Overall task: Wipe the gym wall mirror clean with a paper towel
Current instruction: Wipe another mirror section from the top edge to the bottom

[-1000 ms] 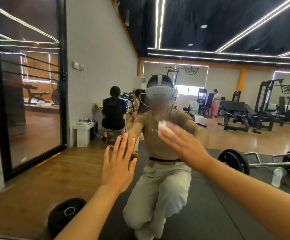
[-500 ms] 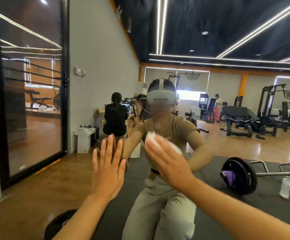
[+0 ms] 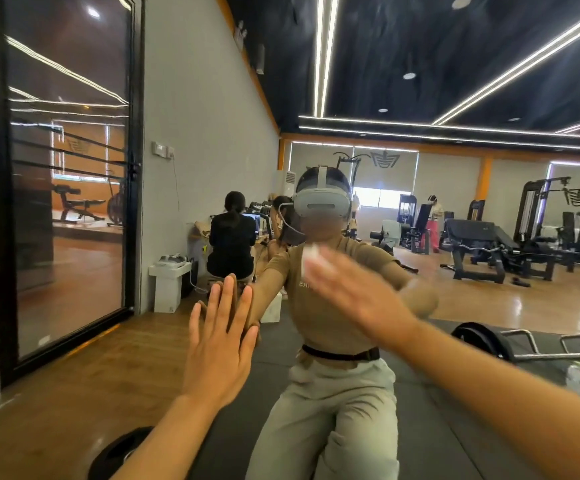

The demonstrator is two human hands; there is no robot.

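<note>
The gym wall mirror fills the whole view and reflects me kneeling in front of it with a headset on. My left hand lies flat on the glass with straight fingers, fingertips meeting their reflection. My right hand reaches to chest height of my reflection and presses a small white paper towel against the glass with extended fingers. This hand is blurred by motion, and it hides most of the towel.
The mirror reflects a black weight plate on the wooden floor at lower left, and a barbell and a bottle on the dark mat at right. A black-framed glass door stands left, a seated person and gym machines behind.
My right hand has slid the towel to the left across the glass and is now blurred. My left hand has shifted slightly left, still flat. The view has tilted upward.
</note>
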